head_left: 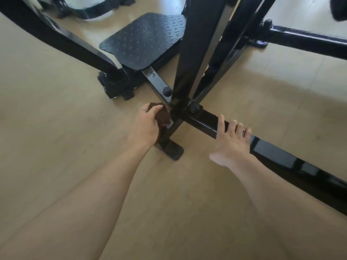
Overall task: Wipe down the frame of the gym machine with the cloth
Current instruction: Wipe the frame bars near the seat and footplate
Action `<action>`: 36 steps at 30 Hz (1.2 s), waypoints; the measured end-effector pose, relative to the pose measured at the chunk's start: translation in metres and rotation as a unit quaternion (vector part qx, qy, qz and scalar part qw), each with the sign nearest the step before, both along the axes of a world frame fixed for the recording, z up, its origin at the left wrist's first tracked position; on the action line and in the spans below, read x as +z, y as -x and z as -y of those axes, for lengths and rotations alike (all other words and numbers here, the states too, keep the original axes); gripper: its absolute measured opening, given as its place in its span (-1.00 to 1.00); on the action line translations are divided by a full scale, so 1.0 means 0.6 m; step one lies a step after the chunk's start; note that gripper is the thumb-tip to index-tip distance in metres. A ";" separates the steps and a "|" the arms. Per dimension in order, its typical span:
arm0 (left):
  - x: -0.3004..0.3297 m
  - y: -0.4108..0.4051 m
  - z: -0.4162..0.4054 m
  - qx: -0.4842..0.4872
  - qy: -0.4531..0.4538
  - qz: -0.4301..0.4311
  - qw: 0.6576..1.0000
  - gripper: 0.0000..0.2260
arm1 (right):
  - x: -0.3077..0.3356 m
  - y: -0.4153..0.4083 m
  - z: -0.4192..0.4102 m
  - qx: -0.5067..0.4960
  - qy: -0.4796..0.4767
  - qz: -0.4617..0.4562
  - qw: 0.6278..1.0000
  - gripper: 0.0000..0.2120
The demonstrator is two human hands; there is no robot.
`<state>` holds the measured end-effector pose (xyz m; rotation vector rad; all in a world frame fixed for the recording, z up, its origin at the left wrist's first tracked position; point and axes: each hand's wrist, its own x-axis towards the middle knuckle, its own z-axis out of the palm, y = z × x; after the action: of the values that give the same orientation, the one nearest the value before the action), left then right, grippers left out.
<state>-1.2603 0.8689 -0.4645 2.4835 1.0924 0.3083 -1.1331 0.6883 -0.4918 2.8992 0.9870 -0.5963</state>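
Head view: looking down at a pale wood-look floor [56,166] with a black gym machine frame [195,53] standing on it.
Left hand: the left hand [145,126] grips a dark brown cloth [163,114], fingers curled over its top, a thin ring on one finger; the arm reaches in from the lower left edge of the floor.
Cloth: bunched in the left hand and pressed against the left side of the frame's lower joint, just above the flat foot plate [171,149] that sits on the floor; a small pale patch shows at the cloth's lower edge.
Right hand: the right hand [231,145] lies on top of the horizontal base bar [272,149], fingers spread and mostly straight over the bar's far edge, holding nothing; a dark ring shows on one finger.
Base bar: glossy black square tube running from the central joint down toward the right edge of the floor.
Central joint: upright and slanted black tubes meet here, with a round black bolt cap [194,107] on the near face and another [167,91] on the bar leading back.
Footplate: a black textured footplate [142,41] sits behind the joint, toward the floor's far side.
Other bars: a curved black member [56,38] crosses the upper left; another tube [308,40] runs toward the upper right.
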 end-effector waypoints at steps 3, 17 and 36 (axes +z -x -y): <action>-0.028 -0.053 0.026 -0.008 0.010 -0.005 1.000 -0.55 | -0.003 -0.004 0.005 0.006 -0.005 0.004 1.000 0.20; -0.086 0.025 0.009 -0.069 -0.073 -0.175 0.979 -0.43 | -0.008 0.001 0.003 0.003 -0.007 0.019 1.000 0.21; -0.070 -0.054 0.017 -0.057 -0.081 -0.158 0.982 -0.48 | -0.024 -0.002 -0.007 0.001 0.007 0.020 1.000 0.26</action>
<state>-1.2276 0.8590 -0.5067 2.7964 1.0725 -0.0360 -1.1318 0.6928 -0.5063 2.8856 0.9771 -0.5404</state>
